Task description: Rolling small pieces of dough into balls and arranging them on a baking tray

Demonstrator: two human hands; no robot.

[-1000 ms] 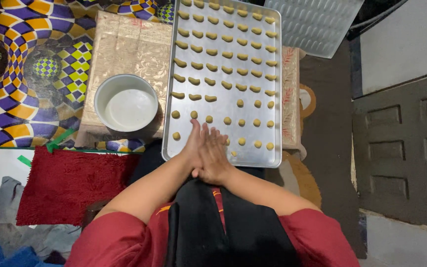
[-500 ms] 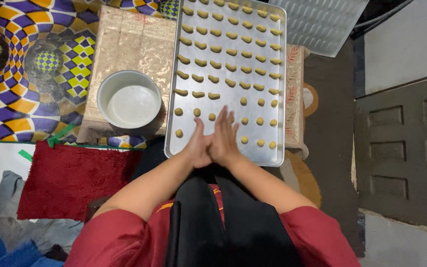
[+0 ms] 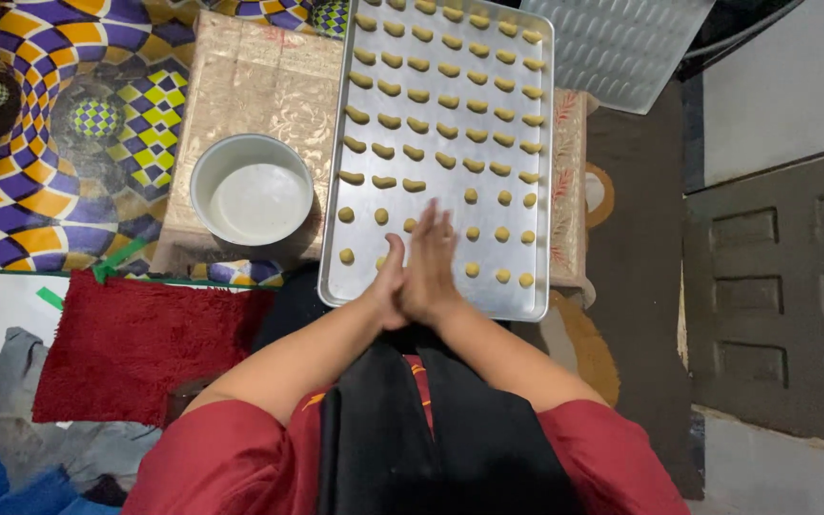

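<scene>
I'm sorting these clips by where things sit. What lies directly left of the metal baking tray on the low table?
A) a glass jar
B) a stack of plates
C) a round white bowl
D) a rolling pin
C: a round white bowl stands on the beige cloth just left of the baking tray, while both hands are pressed together over the tray's near end.

A patterned purple-and-yellow rug (image 3: 40, 124) covers the floor beside a red mat (image 3: 135, 353) and a dark panelled door (image 3: 779, 296).

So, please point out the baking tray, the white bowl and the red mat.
baking tray (image 3: 538, 172), head view, right rim.
white bowl (image 3: 204, 172), head view, left rim.
red mat (image 3: 135, 348), head view, middle of pile.
</scene>
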